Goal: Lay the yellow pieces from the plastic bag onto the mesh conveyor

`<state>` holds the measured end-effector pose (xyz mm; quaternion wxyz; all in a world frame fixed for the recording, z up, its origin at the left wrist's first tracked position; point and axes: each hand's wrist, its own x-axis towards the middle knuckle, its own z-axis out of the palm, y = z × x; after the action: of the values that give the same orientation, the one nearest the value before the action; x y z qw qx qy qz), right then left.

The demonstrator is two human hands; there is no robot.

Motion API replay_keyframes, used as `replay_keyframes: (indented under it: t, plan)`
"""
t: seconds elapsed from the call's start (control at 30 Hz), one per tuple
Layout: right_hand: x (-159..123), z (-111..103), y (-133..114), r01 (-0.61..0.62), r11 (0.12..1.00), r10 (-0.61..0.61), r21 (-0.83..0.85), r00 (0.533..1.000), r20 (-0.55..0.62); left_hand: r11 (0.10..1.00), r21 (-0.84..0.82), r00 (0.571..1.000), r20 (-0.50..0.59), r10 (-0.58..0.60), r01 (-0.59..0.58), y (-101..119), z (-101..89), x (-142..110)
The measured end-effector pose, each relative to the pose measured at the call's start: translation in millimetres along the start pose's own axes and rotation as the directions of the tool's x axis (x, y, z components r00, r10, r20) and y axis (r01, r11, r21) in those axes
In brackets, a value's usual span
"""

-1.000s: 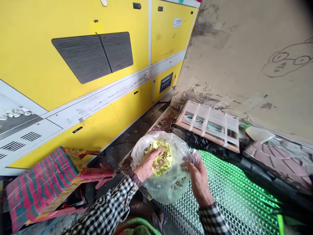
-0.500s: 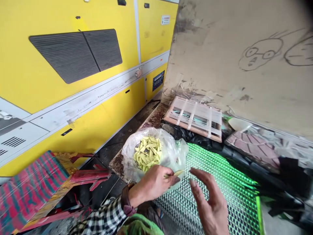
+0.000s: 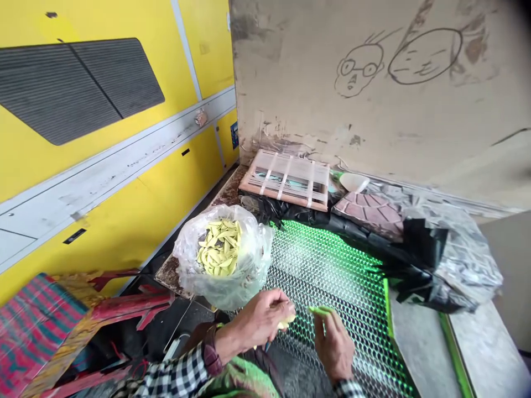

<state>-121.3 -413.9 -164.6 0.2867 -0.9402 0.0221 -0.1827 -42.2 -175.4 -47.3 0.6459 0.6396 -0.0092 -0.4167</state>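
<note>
A clear plastic bag [image 3: 224,257] sits on the worn edge of a bench, holding a heap of pale yellow-green leaf-shaped pieces [image 3: 219,249]. Just below the bag, my left hand [image 3: 261,323] is shut on a small pale yellow piece [image 3: 287,322]. A small blue tip shows under that hand, too small to identify. My right hand [image 3: 334,345] pinches a thin yellow-green sliver [image 3: 320,311] between its fingertips. Both hands are close together above a green-lit wire mesh panel [image 3: 327,271].
A yellow machine cabinet [image 3: 103,166] fills the left side. Behind the mesh stand a stained tan board [image 3: 332,99] with pen drawings and a strapped frame [image 3: 286,179]. Black plastic [image 3: 365,226] lies along the mesh. Red and striped pieces [image 3: 37,326] lie low on the left.
The view has swung left across the bench. My left hand has come out of the bag and holds a piece. My right hand has closed from open fingers onto a sliver.
</note>
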Motion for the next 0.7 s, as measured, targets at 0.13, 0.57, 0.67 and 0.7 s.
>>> replay_keyframes:
  t: [0.13,0.57,0.67,0.7]
  plan:
    - [-30.1,19.1,32.3,0.197,0.967,-0.181,-0.162,0.977,0.109,0.954,-0.232,0.978,-0.046,-0.204,0.188,-30.2,20.4,7.1]
    - [-5.3,-25.8,-53.4,-0.590,0.564,0.294,0.577,0.797,0.528,1.000,0.015,0.984,-0.178,-0.022,0.025,-76.8,52.7,43.0]
    - [-3.0,-23.2,-55.1,-0.645,0.465,0.316,0.607,0.761,0.567,0.998,0.008,0.983,-0.169,-0.065,0.068,-81.2,52.0,43.1]
    - [-3.1,-21.9,-55.8,-0.668,0.436,0.326,0.603,0.742,0.587,0.998,0.007,0.986,-0.157,-0.062,0.063,-82.2,51.1,42.9]
